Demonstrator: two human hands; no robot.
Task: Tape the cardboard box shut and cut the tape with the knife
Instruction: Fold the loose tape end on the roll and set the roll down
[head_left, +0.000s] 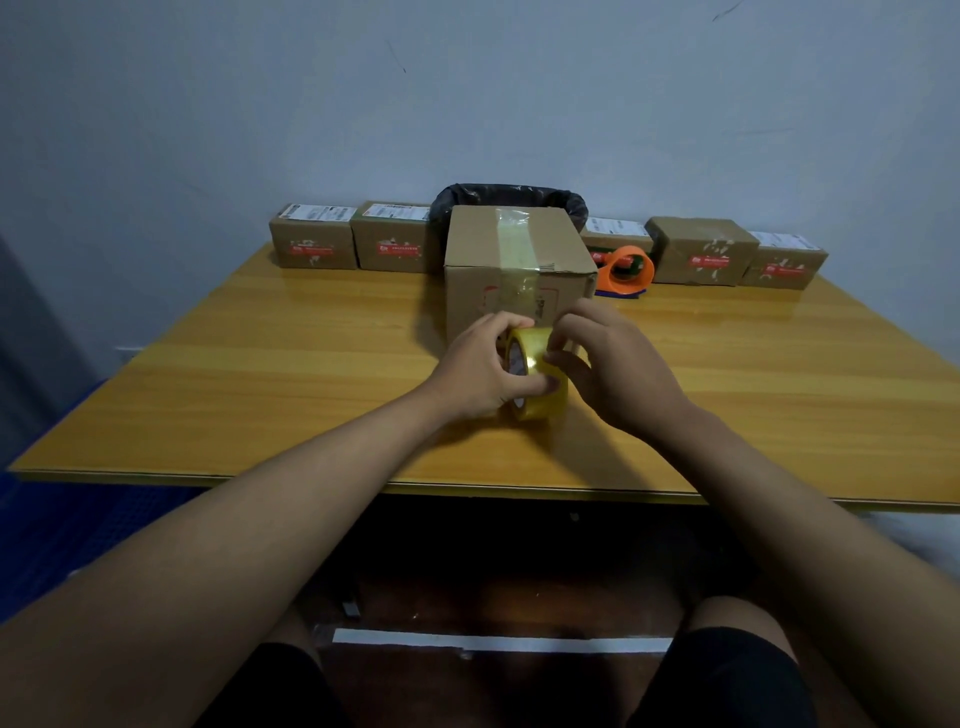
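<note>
With the tape roll (535, 374) standing on edge just before the cardboard box (519, 270), your left hand (483, 369) is gripping it while your right hand (613, 364) is pinching its rim, so keep picking patiently for the loose end.

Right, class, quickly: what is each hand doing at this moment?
Left hand: grips the tape roll on the table.
Right hand: fingers pinch at the roll's outer band.

Both hands, left hand (480, 366) and right hand (615, 366), grip a tape roll (535, 371) before the cardboard box (519, 270).
</note>
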